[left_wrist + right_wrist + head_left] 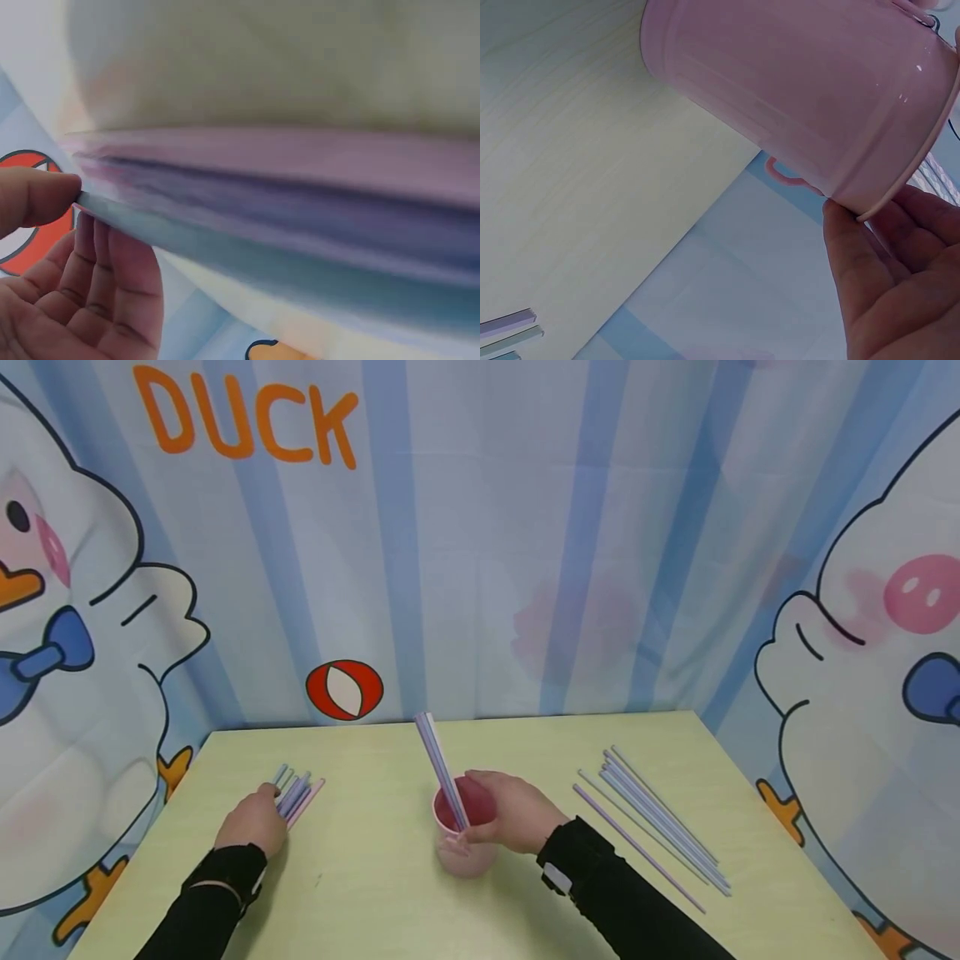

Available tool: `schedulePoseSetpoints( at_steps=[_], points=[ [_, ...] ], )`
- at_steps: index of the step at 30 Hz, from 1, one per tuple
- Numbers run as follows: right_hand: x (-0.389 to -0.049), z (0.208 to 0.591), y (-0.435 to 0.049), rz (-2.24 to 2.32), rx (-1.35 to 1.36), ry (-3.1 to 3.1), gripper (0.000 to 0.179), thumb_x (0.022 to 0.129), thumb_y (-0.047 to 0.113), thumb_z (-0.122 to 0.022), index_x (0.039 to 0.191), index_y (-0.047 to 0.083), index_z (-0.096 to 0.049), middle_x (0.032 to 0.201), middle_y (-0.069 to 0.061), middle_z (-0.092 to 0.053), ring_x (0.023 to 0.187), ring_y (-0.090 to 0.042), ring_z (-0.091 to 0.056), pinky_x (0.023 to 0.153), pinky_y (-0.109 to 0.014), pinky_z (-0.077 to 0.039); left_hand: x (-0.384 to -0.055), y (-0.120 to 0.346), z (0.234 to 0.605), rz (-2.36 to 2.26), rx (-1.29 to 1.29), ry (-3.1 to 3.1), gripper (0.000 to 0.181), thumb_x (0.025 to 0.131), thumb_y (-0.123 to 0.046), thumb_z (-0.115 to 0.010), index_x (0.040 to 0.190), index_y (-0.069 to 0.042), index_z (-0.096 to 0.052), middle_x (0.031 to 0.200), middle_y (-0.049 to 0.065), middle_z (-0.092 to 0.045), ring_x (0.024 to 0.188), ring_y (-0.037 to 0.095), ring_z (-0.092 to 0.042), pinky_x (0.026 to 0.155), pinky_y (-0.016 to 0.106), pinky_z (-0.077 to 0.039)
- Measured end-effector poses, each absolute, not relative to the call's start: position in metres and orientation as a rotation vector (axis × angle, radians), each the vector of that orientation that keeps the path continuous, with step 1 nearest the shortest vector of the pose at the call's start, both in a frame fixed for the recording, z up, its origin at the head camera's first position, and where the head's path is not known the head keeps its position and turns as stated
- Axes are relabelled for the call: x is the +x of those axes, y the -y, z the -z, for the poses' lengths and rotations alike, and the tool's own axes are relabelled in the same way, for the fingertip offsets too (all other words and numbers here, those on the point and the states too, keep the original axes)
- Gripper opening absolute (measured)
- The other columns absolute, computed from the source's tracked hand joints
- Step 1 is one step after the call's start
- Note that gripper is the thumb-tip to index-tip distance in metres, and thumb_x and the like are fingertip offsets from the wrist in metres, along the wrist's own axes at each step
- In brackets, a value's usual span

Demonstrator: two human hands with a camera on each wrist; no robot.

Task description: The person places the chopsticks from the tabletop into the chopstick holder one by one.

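A small pink metal bucket [465, 862] with side loops stands mid-table, holding a bundle of thin straws [435, 756] that lean left. My right hand [517, 814] grips its rim, thumb on one side and fingers on the other; the right wrist view shows the bucket wall [780, 82] close up. At the left, my left hand [253, 823] is at a group of straws [297, 797] in teal, purple and pink. In the left wrist view, thumb and fingers pinch the end of a teal straw [225, 244], beside purple and pink ones [300, 161].
Right of the bucket, several straws [660, 818] in lavender, pale blue and pale green lie slanted on the pale yellow table [360, 893]. A single purple straw [637, 847] lies apart from them. Behind the table hangs a striped cloth [480, 568] with cartoon ducks.
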State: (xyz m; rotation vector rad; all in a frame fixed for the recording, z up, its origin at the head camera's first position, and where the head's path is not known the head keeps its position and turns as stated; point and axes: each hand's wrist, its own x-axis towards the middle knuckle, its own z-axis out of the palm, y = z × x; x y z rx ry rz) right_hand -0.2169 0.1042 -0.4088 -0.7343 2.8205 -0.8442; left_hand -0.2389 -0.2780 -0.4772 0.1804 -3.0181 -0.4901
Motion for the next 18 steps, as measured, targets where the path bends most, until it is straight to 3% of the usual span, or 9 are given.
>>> schedulePoseSetpoints(
  at_steps=[4, 8, 13, 18],
  points=[
    [-0.217, 0.409, -0.105, 0.864, -0.747, -2.818, 0.081, 0.073, 0.037, -0.084, 0.14, 0.006, -0.052, 0.131, -0.008, -0.061, 0.117, -0.023, -0.057, 0.1, -0.043, -0.048, -0.24, 0.278, 0.467, 0.472, 0.104, 2.987, 0.039, 0.089, -0.001, -0.059, 0.123, 0.017, -0.052, 0.111, 0.038, -0.06, 0.099, 0.051, -0.058, 0.085, 0.062, -0.048],
    [-0.216, 0.408, -0.105, 0.884, -0.739, -2.807, 0.081, 0.073, 0.037, -0.084, 0.14, 0.006, -0.052, 0.131, -0.008, -0.061, 0.117, -0.023, -0.057, 0.1, -0.043, -0.048, -0.24, 0.277, 0.452, 0.484, 0.035, 2.935, 0.037, 0.09, -0.001, -0.057, 0.122, 0.017, -0.056, 0.11, 0.037, -0.06, 0.1, 0.052, -0.057, 0.086, 0.063, -0.048],
    [-0.216, 0.408, -0.104, 0.885, -0.727, -2.797, 0.081, 0.073, 0.036, -0.084, 0.14, 0.006, -0.051, 0.131, -0.008, -0.061, 0.118, -0.023, -0.057, 0.1, -0.043, -0.048, -0.239, 0.27, 0.428, 0.612, 0.041, 2.892, 0.038, 0.092, -0.003, -0.055, 0.126, 0.015, -0.052, 0.098, 0.03, -0.06, 0.08, 0.04, -0.061, 0.073, 0.056, -0.053],
    [-0.215, 0.407, -0.104, 0.869, -0.737, -2.805, 0.081, 0.073, 0.037, -0.084, 0.141, 0.005, -0.051, 0.132, -0.008, -0.061, 0.118, -0.023, -0.056, 0.1, -0.042, -0.048, -0.238, 0.259, 0.404, 0.761, 0.07, 2.833, 0.04, 0.097, -0.008, -0.053, 0.13, 0.01, -0.042, 0.089, 0.021, -0.057, 0.067, 0.028, -0.053, 0.06, 0.043, -0.053]
  ],
)
